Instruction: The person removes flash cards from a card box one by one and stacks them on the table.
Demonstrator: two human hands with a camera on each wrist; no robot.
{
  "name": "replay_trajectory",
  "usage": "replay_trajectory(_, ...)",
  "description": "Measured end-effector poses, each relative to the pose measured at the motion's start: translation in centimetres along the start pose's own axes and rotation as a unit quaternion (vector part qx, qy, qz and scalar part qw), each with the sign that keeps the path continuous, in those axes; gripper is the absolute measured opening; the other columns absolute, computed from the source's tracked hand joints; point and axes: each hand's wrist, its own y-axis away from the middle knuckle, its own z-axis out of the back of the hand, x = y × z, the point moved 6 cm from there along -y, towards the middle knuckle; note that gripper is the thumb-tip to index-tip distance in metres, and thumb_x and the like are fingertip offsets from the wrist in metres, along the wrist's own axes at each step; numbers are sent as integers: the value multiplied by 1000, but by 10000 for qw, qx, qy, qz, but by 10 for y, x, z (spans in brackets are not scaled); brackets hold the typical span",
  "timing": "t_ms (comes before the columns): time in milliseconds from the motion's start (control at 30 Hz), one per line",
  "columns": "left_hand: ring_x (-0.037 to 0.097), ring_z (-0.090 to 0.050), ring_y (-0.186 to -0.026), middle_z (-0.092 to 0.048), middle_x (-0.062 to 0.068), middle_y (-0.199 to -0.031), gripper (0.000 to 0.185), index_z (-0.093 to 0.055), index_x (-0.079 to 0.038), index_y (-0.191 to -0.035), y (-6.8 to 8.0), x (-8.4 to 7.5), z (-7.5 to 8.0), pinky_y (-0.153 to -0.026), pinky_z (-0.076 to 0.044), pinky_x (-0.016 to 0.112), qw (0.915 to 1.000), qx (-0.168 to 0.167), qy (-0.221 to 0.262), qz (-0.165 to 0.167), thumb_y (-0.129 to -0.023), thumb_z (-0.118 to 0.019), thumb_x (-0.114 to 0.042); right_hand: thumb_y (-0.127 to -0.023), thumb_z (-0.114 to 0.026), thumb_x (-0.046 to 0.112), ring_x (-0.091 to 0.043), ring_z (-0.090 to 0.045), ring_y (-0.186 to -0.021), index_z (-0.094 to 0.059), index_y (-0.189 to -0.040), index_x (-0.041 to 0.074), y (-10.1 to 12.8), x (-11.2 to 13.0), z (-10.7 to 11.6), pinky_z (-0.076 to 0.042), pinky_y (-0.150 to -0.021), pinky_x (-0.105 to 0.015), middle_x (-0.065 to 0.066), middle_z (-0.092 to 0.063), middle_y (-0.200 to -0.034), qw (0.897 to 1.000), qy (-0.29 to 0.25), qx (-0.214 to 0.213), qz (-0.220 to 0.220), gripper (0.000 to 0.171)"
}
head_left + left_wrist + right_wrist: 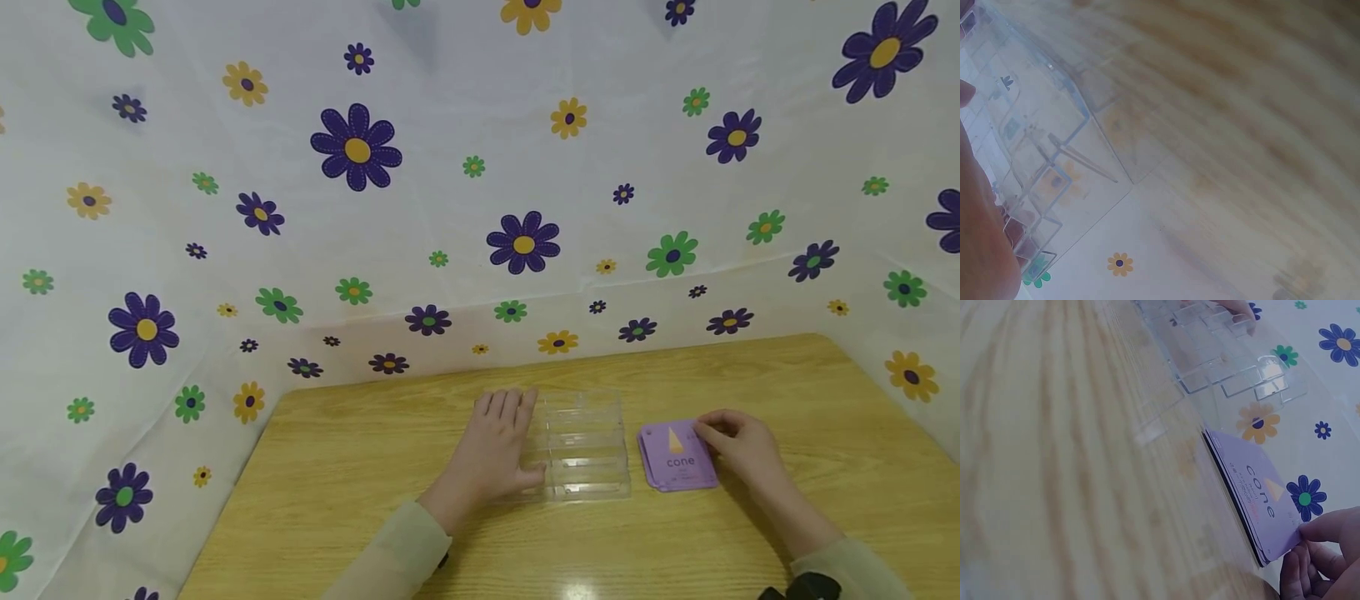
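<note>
A clear plastic tiered holder (583, 446) lies on the wooden table (360, 483). My left hand (501, 446) rests flat against its left side, fingers straight. The same clear plastic holder (1041, 144) fills the left wrist view, with the hand's edge (979, 237) beside it. To the right lies a small stack of purple cards (677, 457); the top one shows a yellow cone and the word "cone". My right hand (738, 442) pinches the stack's far right corner. In the right wrist view the fingers (1325, 550) hold the purple cards (1260, 494) at one corner, the clear holder (1229, 356) beyond.
A white sheet with purple, green and yellow flowers (517, 242) walls the table at the back and on both sides. Bare wood lies in front of the hands and to the left of the holder.
</note>
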Motion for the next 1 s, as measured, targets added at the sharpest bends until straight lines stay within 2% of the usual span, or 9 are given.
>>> replay_trajectory(200,25,-52,-131,-54,10,-143,104,-27,-7,-165,0,0,2,-116,-41,44,10000,-1,80,17,-89,-53,-74,-101,-68,11,-4,-57,-76,-69,-117,-16,-1,1,-1,-52,-64,-17,-17,-73,-97,9996,263,-59,70,31)
replay_trajectory(467,25,-53,-128,-55,9,-139,105,-28,-7,-164,1,-1,3,-113,-42,43,10000,-84,25,21,-88,-54,-75,-101,-68,12,-8,-58,-80,-69,-119,-17,2,5,0,-51,-64,-16,-26,-72,-103,9993,356,-48,32,33)
replay_trajectory(733,25,-53,-129,-54,10,-140,106,-27,-7,-164,1,0,2,-114,-42,44,9999,-118,39,6,-88,-55,-74,-101,-68,9,3,-57,-75,-67,-121,-18,3,4,-1,-55,-66,-15,-27,-73,-106,9999,116,-18,66,34)
replay_trajectory(1000,25,-53,-130,-54,10,-142,106,-27,-6,-165,3,-2,1,-114,-42,44,9999,-81,59,-8,-89,-55,-74,-101,-67,9,6,-57,-76,-66,-123,-19,3,0,-1,-55,-67,-15,-27,-73,-107,10000,36,42,10,35)
